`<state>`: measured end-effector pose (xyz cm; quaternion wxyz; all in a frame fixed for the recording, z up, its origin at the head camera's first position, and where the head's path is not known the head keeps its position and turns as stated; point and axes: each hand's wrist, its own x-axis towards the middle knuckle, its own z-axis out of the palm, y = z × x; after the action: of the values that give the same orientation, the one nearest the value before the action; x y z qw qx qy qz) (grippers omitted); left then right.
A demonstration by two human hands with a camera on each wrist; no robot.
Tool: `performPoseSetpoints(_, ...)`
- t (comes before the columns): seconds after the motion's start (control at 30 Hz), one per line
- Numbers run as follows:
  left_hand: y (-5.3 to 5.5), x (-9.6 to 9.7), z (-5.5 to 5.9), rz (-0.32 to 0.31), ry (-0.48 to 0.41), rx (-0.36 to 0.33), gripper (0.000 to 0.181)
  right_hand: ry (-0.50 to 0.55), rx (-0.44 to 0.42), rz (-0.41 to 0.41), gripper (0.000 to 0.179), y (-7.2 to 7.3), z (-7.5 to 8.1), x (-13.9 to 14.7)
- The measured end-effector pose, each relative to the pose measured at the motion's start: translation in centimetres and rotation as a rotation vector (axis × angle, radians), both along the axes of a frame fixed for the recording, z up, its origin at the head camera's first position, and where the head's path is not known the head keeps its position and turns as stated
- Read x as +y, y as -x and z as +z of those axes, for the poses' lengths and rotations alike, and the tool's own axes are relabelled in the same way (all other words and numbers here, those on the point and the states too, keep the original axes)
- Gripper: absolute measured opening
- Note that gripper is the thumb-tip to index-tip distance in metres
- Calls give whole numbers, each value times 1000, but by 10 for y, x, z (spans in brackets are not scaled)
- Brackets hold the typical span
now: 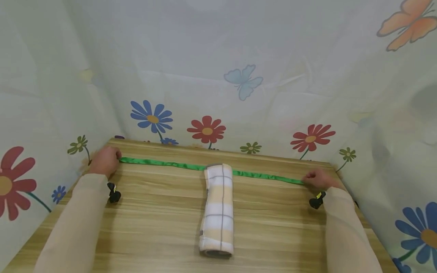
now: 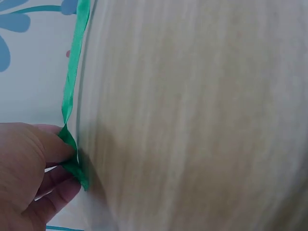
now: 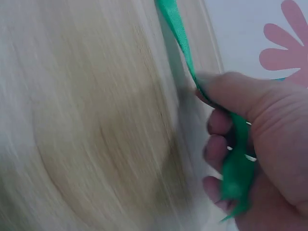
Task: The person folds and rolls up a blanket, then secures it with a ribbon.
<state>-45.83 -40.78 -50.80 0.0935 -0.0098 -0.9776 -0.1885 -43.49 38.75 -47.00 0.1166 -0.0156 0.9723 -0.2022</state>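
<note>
Head view: a green ribbon (image 1: pixel 153 162) runs nearly straight, left to right, across the far part of the wooden table (image 1: pixel 153 227). The left hand (image 1: pixel 104 161) is at its left end, the right hand (image 1: pixel 319 179) at its right end, the two well apart. A rolled checked cloth (image 1: pixel 220 208) lies lengthwise between the arms; its far end hides a short stretch of ribbon. Cannot tell whether the ribbon passes under it or behind it. A flower-and-butterfly sheet (image 1: pixel 198 76) stands behind the table.

Left wrist view: thumb and fingers closed in a pinch on the ribbon near its end; ribbon narrows and twists just beyond the grip, a short tail lying by the lower fingers.

Right wrist view: thumb pinches the ribbon against the forefinger; the other fingers curl loosely. A loose tail passes beneath the palm, its tip slightly blurred.
</note>
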Motion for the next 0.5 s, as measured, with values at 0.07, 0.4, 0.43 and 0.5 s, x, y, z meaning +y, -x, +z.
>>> performPoseSetpoints(0.07,1,0,1,-2,1,8,22,-5,37,-16,25,-1,0,3)
performPoseSetpoints(0.4,4,-2,1,18,3,20,23,6,240,-197,23,-1,-7,-9)
performPoseSetpoints(0.43,4,-2,0,17,6,12,23,1,232,-207,22,0,-11,-9)
performPoseSetpoints(0.5,4,-1,0,16,13,-2,23,-3,215,-228,20,2,-18,-6)
